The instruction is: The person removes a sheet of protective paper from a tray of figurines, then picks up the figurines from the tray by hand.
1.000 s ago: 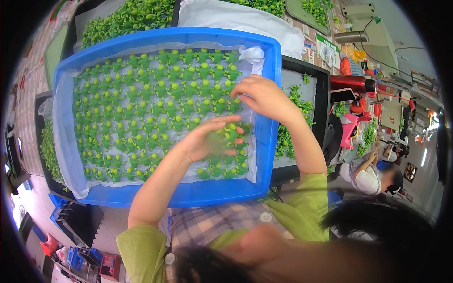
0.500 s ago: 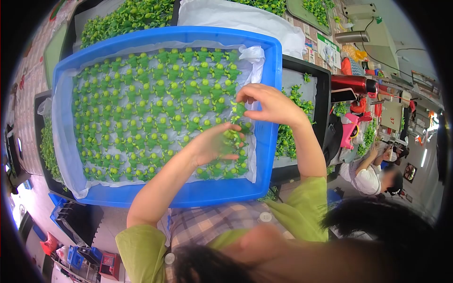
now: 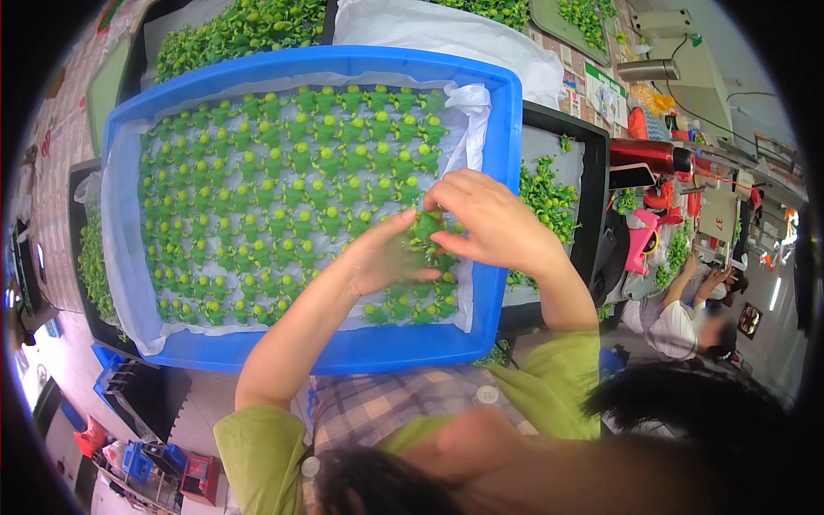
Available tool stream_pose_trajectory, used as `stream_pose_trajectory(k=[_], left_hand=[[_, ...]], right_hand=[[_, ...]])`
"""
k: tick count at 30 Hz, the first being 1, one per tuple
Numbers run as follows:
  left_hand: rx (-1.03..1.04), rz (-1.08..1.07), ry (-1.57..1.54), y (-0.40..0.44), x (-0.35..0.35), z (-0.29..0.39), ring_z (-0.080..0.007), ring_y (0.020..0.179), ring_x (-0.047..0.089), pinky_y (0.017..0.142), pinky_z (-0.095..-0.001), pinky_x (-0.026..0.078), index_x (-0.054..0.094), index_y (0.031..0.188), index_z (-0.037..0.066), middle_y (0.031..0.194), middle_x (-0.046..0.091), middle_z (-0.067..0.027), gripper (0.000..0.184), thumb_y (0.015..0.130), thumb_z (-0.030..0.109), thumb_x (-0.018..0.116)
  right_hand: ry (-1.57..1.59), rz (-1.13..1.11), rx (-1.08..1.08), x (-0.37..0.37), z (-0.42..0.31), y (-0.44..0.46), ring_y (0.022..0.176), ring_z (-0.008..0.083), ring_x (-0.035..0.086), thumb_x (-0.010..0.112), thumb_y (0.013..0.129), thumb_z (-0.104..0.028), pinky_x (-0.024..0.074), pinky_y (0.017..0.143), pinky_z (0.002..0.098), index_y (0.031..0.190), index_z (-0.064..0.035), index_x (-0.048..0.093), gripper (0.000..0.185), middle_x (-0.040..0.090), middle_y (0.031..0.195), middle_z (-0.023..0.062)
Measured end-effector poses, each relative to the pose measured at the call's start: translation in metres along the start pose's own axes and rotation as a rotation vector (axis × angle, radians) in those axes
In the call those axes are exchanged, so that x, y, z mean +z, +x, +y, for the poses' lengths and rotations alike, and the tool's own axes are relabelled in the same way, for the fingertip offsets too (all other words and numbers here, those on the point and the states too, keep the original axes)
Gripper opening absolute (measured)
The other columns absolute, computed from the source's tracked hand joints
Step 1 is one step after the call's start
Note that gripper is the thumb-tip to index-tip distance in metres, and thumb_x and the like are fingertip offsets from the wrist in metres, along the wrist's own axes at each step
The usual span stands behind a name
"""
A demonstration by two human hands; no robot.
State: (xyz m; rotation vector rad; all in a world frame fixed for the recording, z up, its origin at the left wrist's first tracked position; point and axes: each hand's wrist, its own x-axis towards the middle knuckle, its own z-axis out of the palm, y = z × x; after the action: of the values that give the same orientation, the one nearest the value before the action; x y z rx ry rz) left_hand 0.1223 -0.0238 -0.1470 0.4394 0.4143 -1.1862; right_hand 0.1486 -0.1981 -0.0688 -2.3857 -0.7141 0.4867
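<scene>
Two hands brought close together over the right part of a blue tray. Left hand cupped, palm up, with fingers spread loosely around some green pieces in the palm; likely kept open like a bowl, to hold a small supply without crushing. Partly blurred there, so impossible to count. Right hand come in from the opposite side, thumb and fingertips closed on a green piece, perhaps pinched that lightly to spare soft parts.

Under the fingers, the blue tray with a white liner, probably for a clean, soft bed. Left of and beyond the fingers, rows of green figures, round tops upward in the view, spaced apart, seemingly to avoid tangling.

Right of the fingers, a black tray with loose green sprigs, within easy reach. Farther right, a phone and a red flask. Well beyond the fingers, a heap of greenery on the patterned table. Farthest off to the right, another person.
</scene>
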Motion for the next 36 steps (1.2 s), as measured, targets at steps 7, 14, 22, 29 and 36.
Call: stream_pose_trajectory(k=[7,14,22,29,36], left_hand=[[-0.053,-0.105,-0.003,-0.003,-0.001,0.001,-0.0209,0.098,0.048,0.080,-0.0418,0.042,0.045,0.110,0.014,0.105,0.050,-0.0059,0.050,0.074,0.047,0.055],[0.077,-0.150,0.122,-0.003,0.000,0.002,-0.0182,0.093,0.051,0.077,-0.0359,0.043,0.045,0.109,0.009,0.105,0.049,-0.0057,0.055,0.070,0.045,0.060],[0.227,-0.067,0.121,-0.002,-0.001,-0.002,-0.0163,0.088,0.052,0.078,-0.0342,0.043,0.046,0.107,0.007,0.101,0.050,-0.0057,0.042,0.075,0.030,0.059],[0.181,-0.074,0.198,-0.004,0.003,0.004,-0.0162,0.087,0.053,0.076,-0.0354,0.045,0.042,0.116,0.007,0.103,0.050,-0.0056,0.050,0.076,0.032,0.059],[0.027,0.022,0.244,0.004,-0.016,-0.001,-0.0169,0.089,0.053,0.078,-0.0367,0.046,0.038,0.122,0.011,0.109,0.049,-0.0047,0.058,0.076,0.039,0.059]], right_hand=[[0.059,0.008,-0.021,-0.003,-0.005,0.000,0.077,0.0267,0.049,0.066,0.064,-0.019,0.0392,0.067,0.0348,0.085,-0.0051,0.050,0.030,0.049,0.080,0.0085],[0.162,0.134,0.009,0.009,-0.015,-0.004,0.078,0.0264,0.049,0.068,0.064,-0.019,0.0406,0.068,0.0332,0.090,-0.0054,0.051,0.034,0.049,0.083,0.0085],[0.364,0.258,0.080,0.027,-0.014,-0.009,0.091,0.0234,0.052,0.066,0.067,-0.011,0.0423,0.076,0.0317,0.095,-0.0067,0.053,0.031,0.055,0.100,0.0087],[0.488,0.278,0.127,0.042,-0.008,-0.016,0.089,0.0195,0.052,0.066,0.067,-0.008,0.0420,0.074,0.0294,0.090,-0.0061,0.055,0.025,0.057,0.098,0.0074],[0.771,0.119,0.240,0.049,0.013,-0.018,0.089,0.0119,0.050,0.068,0.066,-0.012,0.0387,0.073,0.0256,0.091,-0.0068,0.056,0.029,0.057,0.097,0.0033]])
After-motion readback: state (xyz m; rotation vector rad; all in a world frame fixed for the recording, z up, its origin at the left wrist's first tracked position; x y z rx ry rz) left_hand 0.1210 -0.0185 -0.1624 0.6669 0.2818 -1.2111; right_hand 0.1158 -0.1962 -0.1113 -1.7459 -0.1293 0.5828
